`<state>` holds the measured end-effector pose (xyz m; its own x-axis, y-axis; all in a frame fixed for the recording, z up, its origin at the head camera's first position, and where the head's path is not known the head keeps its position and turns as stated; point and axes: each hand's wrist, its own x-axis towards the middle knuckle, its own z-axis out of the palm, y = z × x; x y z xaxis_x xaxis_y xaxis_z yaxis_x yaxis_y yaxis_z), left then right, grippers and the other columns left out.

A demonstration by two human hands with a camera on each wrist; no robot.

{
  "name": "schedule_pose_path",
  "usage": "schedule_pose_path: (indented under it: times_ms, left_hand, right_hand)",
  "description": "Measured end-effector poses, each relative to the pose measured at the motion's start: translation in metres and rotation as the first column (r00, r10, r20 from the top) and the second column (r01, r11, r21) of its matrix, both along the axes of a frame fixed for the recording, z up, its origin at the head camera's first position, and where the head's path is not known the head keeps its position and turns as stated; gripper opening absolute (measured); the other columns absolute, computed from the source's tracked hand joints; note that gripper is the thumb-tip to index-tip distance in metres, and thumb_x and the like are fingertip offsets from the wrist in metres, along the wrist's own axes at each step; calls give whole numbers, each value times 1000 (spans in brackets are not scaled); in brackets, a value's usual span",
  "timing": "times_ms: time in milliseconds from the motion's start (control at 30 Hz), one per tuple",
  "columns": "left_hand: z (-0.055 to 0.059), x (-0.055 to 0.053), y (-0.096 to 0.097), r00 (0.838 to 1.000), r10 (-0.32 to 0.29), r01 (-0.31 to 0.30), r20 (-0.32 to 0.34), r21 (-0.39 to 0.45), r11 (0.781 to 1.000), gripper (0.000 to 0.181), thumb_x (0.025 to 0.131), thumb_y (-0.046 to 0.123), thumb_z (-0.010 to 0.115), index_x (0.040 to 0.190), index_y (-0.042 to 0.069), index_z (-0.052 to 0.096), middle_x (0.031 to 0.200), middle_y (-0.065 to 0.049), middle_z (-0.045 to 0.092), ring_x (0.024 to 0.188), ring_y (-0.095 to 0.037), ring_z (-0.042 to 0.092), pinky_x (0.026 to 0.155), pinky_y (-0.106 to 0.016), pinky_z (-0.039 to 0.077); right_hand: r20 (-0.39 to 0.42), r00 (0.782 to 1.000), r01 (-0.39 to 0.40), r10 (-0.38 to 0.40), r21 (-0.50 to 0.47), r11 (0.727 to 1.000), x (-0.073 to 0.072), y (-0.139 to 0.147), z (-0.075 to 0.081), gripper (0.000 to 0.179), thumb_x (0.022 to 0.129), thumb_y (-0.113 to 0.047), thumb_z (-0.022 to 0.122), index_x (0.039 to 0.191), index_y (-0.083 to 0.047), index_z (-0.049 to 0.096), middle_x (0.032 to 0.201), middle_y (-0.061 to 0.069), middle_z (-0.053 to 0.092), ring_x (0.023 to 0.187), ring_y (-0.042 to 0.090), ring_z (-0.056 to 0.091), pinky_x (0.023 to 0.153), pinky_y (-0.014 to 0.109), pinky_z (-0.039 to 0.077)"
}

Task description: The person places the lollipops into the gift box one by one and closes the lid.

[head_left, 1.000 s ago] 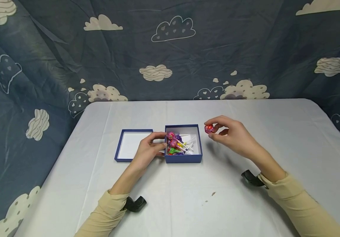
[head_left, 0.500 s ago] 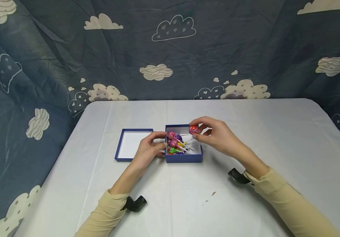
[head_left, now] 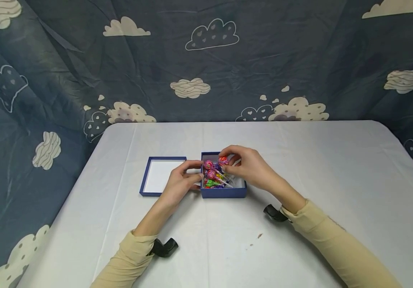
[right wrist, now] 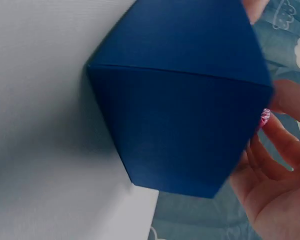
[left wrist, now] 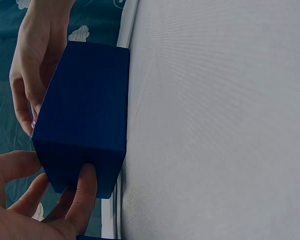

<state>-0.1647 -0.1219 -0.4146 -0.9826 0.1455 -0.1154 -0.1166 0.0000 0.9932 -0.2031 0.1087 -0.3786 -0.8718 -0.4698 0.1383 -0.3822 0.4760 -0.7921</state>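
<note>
A blue box (head_left: 223,193) holds several lollipops (head_left: 211,175) in pink, purple, green and yellow wrappers, their white sticks pointing right. My right hand (head_left: 251,166) reaches over its right side and pinches a red-and-pink lollipop (head_left: 223,161) by the wrapped head, low over the box. In the right wrist view only a bit of that pink wrapper (right wrist: 264,118) shows past the box. My left hand (head_left: 181,178) rests its spread fingertips against the box's left wall. The left wrist view has its fingers (left wrist: 83,197) pressed on the end wall.
A shallow blue-rimmed lid (head_left: 160,176) with a white inside lies left of the box, partly under the left hand. White cloth covers the table (head_left: 192,248); small brown marks (head_left: 259,235) show at the front. A dark cloud-patterned curtain (head_left: 149,68) hangs behind.
My right hand has moved left with the lollipop, from beside the box to over the candies inside, and lowered slightly. The left hand and box have stayed in place.
</note>
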Motion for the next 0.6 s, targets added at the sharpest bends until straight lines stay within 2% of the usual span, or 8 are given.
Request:
schedule_pose_path:
  times_ms: [300, 600]
  left_hand:
    - [-1, 0, -1, 1000, -3, 3, -7, 14, 1000, 39, 89, -1, 64, 127, 4, 61, 125, -13, 59, 92, -26, 65, 73, -36, 58]
    - [-1, 0, -1, 1000, -14, 14, -1, 5, 1000, 39, 90, 0, 64, 128, 6, 61, 128, -13, 58, 100, -34, 64, 77, -40, 57]
  right_hand:
    - [-10, 1000, 21, -20, 81, 996, -7, -16, -6, 28, 86, -10, 75, 113, -11, 68, 101, -1, 66, 83, 16, 61, 69, 33, 52]
    - [-70, 997, 54, -41, 201, 978, -10, -24, -10, 26, 85, -9, 75, 110, -11, 69, 92, -1, 66, 76, 13, 60, 66, 32, 51]
